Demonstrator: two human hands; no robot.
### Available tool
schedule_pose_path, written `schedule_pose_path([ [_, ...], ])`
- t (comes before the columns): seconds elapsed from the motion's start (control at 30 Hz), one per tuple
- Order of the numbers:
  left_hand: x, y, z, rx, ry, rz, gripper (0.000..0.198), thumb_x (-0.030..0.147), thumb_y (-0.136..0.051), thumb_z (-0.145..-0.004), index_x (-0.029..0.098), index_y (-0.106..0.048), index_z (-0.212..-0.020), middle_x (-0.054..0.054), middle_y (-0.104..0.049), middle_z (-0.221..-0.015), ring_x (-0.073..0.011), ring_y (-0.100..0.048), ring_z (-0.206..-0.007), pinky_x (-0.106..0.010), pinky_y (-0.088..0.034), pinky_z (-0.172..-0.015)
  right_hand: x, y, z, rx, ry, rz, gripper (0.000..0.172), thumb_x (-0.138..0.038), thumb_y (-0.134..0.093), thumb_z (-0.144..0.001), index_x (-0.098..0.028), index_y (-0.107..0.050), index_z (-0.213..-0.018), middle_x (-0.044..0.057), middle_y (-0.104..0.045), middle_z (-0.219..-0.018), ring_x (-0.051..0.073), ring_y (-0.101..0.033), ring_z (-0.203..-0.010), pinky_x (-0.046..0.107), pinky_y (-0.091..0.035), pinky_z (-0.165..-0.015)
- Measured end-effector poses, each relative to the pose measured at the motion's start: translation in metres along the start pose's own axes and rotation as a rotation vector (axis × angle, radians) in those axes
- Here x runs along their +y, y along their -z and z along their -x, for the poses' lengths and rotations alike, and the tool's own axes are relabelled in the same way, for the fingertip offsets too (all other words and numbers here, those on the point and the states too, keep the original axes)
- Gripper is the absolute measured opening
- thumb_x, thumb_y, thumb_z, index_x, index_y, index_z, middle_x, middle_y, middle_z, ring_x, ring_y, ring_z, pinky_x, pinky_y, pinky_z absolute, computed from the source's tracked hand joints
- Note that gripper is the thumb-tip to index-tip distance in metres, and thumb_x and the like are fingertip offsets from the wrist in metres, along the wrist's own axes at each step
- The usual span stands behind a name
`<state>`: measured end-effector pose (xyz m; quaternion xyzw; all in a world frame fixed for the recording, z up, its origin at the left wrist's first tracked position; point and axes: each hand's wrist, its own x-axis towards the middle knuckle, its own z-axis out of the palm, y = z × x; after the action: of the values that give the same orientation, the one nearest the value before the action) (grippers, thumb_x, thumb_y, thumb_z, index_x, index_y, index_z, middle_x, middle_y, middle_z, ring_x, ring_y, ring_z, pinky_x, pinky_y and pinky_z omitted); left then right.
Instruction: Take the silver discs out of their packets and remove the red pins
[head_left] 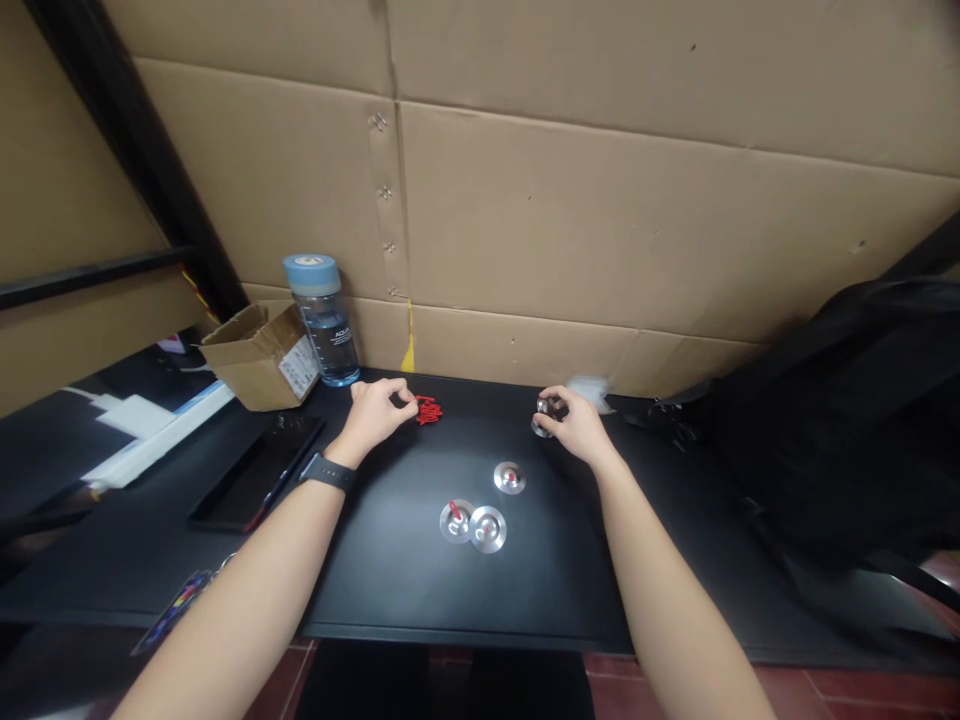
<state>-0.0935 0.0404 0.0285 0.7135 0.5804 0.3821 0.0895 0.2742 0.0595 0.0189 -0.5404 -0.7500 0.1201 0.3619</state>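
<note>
My left hand (382, 408) has thumb and forefinger closed in a pinch at the edge of a small pile of thin red pieces (430, 411). Whether a red piece is between the fingertips I cannot make out. Farther right, my right hand (576, 422) is closed around a stack of shiny round metal lids (541, 426), partly hidden by the fingers. Nearer to me lie three round metal lids: a single one (517, 487) with a red spot at its middle, and two touching, the left lid (448, 533) bearing a red piece and the right lid (489, 543) beside it.
A water bottle (330, 335) and an open cardboard box (259, 365) stand at the back left. A dark tablet (259, 475), a power strip (161, 440) and a keychain (176, 605) lie on the left. A black backpack (840, 430) fills the right; clear plastic (592, 390) lies behind my right hand.
</note>
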Motion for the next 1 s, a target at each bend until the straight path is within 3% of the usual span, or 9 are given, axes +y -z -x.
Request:
schedule_pose_path([
  [0.1,-0.001,-0.001,-0.001,0.005,0.003,-0.036,0.001,0.023,-0.066,-0.076,0.022,-0.065,-0.076,0.003,-0.076,-0.079,-0.0191,-0.069,-0.078,-0.033,-0.043,-0.083,0.002,0.004,0.000,-0.015,0.003,0.011,0.031,-0.034,-0.073,-0.078,-0.024,-0.068,-0.106,0.006,-0.073,-0.100,0.024,-0.065,-0.088,0.038,-0.050,-0.084],
  [0.23,-0.007,-0.004,-0.003,0.003,-0.029,-0.087,0.019,0.024,-0.065,-0.083,0.027,-0.075,-0.098,0.002,-0.080,-0.090,-0.0220,-0.071,-0.091,-0.037,-0.040,-0.092,0.003,0.008,0.001,-0.025,-0.002,0.029,0.030,-0.034,-0.074,-0.078,-0.024,-0.068,-0.105,0.006,-0.073,-0.100,0.024,-0.065,-0.089,0.038,-0.050,-0.085],
  [0.43,-0.016,-0.006,-0.003,-0.058,-0.123,-0.175,0.022,0.040,-0.060,-0.096,0.029,-0.079,-0.096,-0.003,-0.080,-0.106,-0.0259,-0.069,-0.103,-0.042,-0.034,-0.096,0.005,0.012,0.002,-0.075,0.007,0.032,0.026,-0.034,-0.074,-0.079,-0.023,-0.069,-0.102,0.006,-0.074,-0.099,0.024,-0.066,-0.087,0.037,-0.050,-0.083],
  [0.67,-0.020,-0.004,-0.003,-0.151,-0.210,-0.151,0.022,0.042,-0.060,-0.097,0.031,-0.079,-0.100,-0.003,-0.076,-0.112,-0.0246,-0.063,-0.107,-0.039,-0.034,-0.092,0.011,0.011,0.003,-0.167,-0.042,0.002,0.024,-0.028,-0.079,-0.071,-0.023,-0.071,-0.094,0.003,-0.076,-0.087,0.023,-0.069,-0.081,0.034,-0.051,-0.078],
  [1.0,-0.027,-0.010,-0.004,-0.177,-0.184,-0.166,0.022,0.043,-0.062,-0.096,0.030,-0.079,-0.100,-0.004,-0.075,-0.113,-0.0252,-0.062,-0.104,-0.038,-0.036,-0.091,0.025,0.003,0.003,-0.185,-0.098,-0.010,0.026,-0.034,-0.082,-0.071,-0.023,-0.074,-0.093,0.003,-0.076,-0.085,0.024,-0.070,-0.083,0.036,-0.052,-0.081],
])
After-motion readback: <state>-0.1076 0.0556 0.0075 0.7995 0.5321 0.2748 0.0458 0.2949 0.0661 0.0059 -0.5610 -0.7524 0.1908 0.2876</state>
